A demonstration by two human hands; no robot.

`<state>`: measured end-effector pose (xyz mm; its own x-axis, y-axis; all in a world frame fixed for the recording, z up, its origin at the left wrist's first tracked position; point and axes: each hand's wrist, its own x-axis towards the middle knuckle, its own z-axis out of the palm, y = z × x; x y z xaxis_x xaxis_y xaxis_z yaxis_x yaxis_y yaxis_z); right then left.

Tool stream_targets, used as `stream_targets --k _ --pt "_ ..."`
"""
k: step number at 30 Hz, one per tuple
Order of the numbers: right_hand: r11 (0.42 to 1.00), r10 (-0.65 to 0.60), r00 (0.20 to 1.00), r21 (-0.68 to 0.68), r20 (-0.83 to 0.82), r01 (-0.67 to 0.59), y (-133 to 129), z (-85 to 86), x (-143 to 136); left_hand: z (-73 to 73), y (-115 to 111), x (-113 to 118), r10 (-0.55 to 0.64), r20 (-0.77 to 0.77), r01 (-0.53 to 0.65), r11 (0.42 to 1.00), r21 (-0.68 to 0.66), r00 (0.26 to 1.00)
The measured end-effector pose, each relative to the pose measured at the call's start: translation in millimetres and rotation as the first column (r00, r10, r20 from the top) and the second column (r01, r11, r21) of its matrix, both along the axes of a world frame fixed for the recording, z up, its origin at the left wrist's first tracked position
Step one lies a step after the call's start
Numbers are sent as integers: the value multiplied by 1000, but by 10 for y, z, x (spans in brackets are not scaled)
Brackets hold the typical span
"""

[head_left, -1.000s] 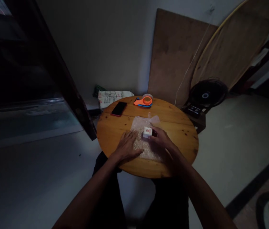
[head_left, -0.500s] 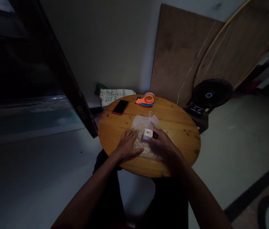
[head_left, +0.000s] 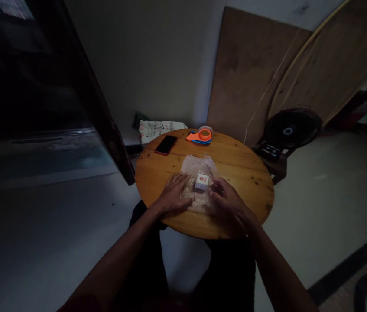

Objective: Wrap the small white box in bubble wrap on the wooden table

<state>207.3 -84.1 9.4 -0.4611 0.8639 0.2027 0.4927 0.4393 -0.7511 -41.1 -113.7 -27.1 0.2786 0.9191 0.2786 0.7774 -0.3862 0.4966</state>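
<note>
A small white box [head_left: 202,182] with a red print on top rests on a sheet of bubble wrap [head_left: 199,163] near the middle of the round wooden table. My left hand [head_left: 176,193] lies flat over the wrap's left edge, fingers spread, to the left of the box. On the other side, my right hand [head_left: 227,196] is just right of the box, its fingers curved and apart with a small gap to the box. Nothing shows in either hand.
Toward the table's [head_left: 245,164] far edge lie a phone [head_left: 166,145] and an orange and blue tape dispenser [head_left: 202,135]. Behind the table is a printed white sack [head_left: 159,128]. A black fan-like device [head_left: 292,130] stands at the right, with wooden boards [head_left: 254,65] against the wall.
My right hand has let go of the box and drawn slightly away to the right. The box stays on the bubble wrap. My left hand keeps its place.
</note>
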Motion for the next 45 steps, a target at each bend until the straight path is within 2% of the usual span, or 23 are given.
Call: stream_targets --k 2,5,8,10,14,17,20,25,29,36,41,45 --pt "997 50 988 57 143 -58 -138 52 53 6 -17 -26 33 82 -36 999 35 996" --pt "962 122 907 175 404 -208 -339 88 46 43 -131 -46 16 120 -25 997 79 993" --pt "925 26 821 297 570 -235 -457 18 -32 102 -328 -40 -76 13 74 992 100 997" --pt "908 -17 804 345 595 -236 -469 -48 -75 133 -438 -26 -109 -55 113 990 89 993" --pt "935 -58 881 335 470 -117 -385 -64 -84 171 -441 18 -47 -82 54 995 81 996" --pt "970 -62 942 242 330 -21 -296 24 -59 220 -274 71 7 -18 -5 995 104 1000" --pt "987 -52 970 158 239 14 -190 129 -51 288 -85 138 6 54 -13 992 123 999" --pt "995 -30 985 102 168 13 114 207 -102 318 24 195 -63 59 55 990 131 996" --pt "991 33 963 113 269 -65 362 172 -192 252 -94 185 -80 87 66 986 153 993" --pt "984 102 903 89 418 -152 421 233 -329 207 -192 194 -80 125 61 987 146 989" --pt "986 154 927 1 343 -164 460 191 -273 185 -125 208 -42 200 19 993 114 979" --pt "982 169 975 -110 144 -154 411 206 -72 203 -86 219 3 260 -32 994 105 966"
